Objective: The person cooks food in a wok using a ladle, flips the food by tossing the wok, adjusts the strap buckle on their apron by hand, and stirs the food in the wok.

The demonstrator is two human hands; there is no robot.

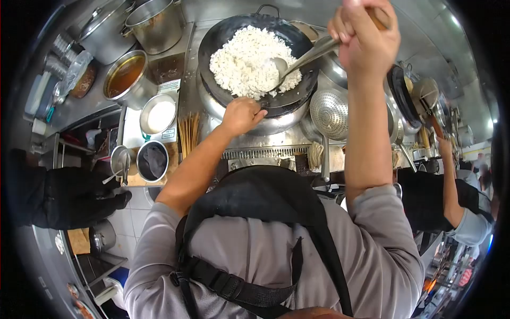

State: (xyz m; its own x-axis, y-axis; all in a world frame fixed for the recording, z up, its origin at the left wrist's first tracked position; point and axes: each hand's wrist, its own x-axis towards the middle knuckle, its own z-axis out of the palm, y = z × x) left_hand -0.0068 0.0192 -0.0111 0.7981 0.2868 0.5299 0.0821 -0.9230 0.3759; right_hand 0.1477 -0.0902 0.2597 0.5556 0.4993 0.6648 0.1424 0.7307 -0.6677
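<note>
Strap [265, 294] closest, my right hand [366, 42] is gripping the ladle [312, 55], best swept low through rice [244, 58], my left hand [241, 116] steadying the wok [294, 37].

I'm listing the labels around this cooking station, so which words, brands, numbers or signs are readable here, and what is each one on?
No text reads clearly enough to quote.
White surface under the metal bowl: small green print, too small to read.
Wok and large pot: no lettering that I can make out.
Red patch at lower right: too blurred to tell whether it is a sign.
</note>
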